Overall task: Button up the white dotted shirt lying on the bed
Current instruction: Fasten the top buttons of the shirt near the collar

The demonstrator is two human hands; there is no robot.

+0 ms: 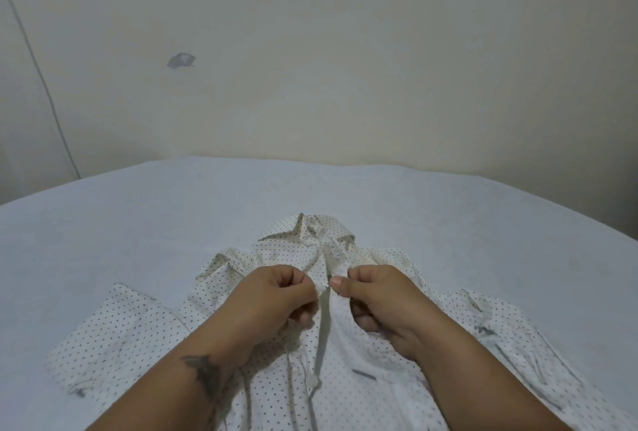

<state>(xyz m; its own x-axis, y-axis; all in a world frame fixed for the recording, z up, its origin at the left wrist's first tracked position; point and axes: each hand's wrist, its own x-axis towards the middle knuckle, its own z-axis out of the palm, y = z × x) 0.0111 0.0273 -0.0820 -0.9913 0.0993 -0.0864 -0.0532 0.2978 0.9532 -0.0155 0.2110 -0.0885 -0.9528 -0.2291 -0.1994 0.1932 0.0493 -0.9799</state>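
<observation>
The white dotted shirt [131, 334] lies front up on the bed [138, 216], collar [303, 227] pointing away from me, sleeves spread to both sides. My left hand [276, 296] pinches the left front edge just below the collar. My right hand [373, 299] pinches the right front edge opposite, thumb on top. Both hands meet at the placket with their fingers curled. A small white button [313, 381] shows lower on the placket, between my forearms. The button or hole between my fingertips is hidden.
The bed's pale sheet stretches around the shirt on all sides. A cream wall [345, 50] with a chipped grey spot [181, 60] rises behind the bed. A thin cable [41, 82] runs down the wall at the far left.
</observation>
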